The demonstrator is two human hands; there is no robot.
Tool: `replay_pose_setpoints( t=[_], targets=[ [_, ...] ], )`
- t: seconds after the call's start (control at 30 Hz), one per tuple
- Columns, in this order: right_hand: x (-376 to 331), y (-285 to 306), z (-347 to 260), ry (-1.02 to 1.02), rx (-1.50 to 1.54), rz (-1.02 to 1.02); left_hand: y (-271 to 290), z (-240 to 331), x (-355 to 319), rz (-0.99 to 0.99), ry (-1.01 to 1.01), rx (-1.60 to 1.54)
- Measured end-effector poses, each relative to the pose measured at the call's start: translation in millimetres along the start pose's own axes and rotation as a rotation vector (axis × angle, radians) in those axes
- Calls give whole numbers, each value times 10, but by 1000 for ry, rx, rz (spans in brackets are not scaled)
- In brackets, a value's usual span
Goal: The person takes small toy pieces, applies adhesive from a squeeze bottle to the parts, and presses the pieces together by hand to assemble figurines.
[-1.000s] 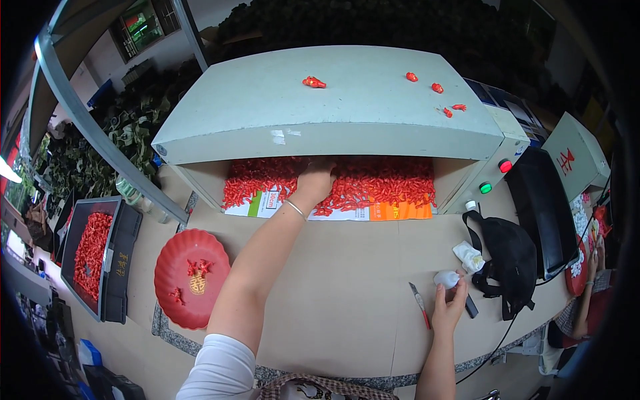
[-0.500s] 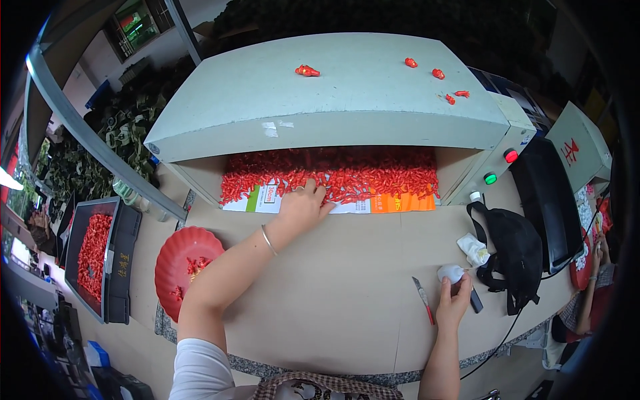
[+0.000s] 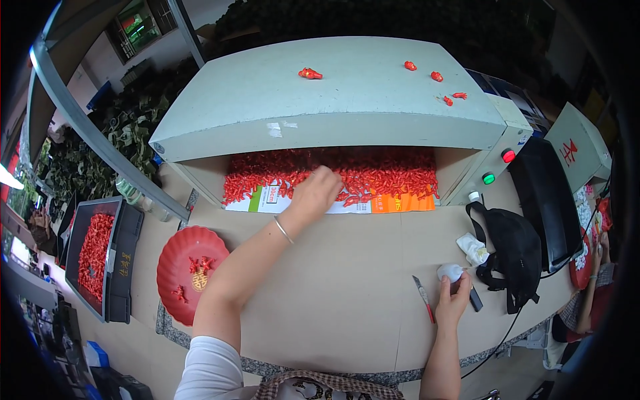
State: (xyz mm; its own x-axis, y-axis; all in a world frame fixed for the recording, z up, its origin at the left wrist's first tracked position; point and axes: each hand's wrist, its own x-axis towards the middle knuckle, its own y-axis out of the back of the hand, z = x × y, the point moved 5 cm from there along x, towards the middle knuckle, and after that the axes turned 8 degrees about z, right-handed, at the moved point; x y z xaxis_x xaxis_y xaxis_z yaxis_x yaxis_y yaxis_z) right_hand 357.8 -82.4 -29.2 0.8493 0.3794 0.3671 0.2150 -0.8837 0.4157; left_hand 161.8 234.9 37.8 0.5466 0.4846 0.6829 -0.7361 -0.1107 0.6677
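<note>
In the head view, the left hand (image 3: 320,192), fingers curled, is over small, glossy red pieces (image 3: 393,175) heaped inside a pale box (image 3: 333,93); whether it grips any, I cannot tell. The right hand (image 3: 455,297) holds a rounded white bottle (image 3: 449,272), a knife (image 3: 424,301) just left.

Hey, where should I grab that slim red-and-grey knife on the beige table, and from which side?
Probably by its red handle, coming from your body's side of the beige table: the handle lies toward you, while the narrow grey end, apparently the blade, points away toward the pale grey metal housing.
</note>
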Motion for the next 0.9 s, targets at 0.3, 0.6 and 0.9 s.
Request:
replay_pose_setpoints(
  t=[0.3, 0.6, 0.9],
  targets=[
    [-25, -1, 28, -45, 17, 18, -235, 62, -220, -89, -61, 103],
    [-16, 119, -91, -153, 339, 66, 196, -17, -596, -230, 900, -753],
    [-177, 52, -491, -295, 573, -162, 566, 364, -1017, -518, 794, -650]
  ],
)
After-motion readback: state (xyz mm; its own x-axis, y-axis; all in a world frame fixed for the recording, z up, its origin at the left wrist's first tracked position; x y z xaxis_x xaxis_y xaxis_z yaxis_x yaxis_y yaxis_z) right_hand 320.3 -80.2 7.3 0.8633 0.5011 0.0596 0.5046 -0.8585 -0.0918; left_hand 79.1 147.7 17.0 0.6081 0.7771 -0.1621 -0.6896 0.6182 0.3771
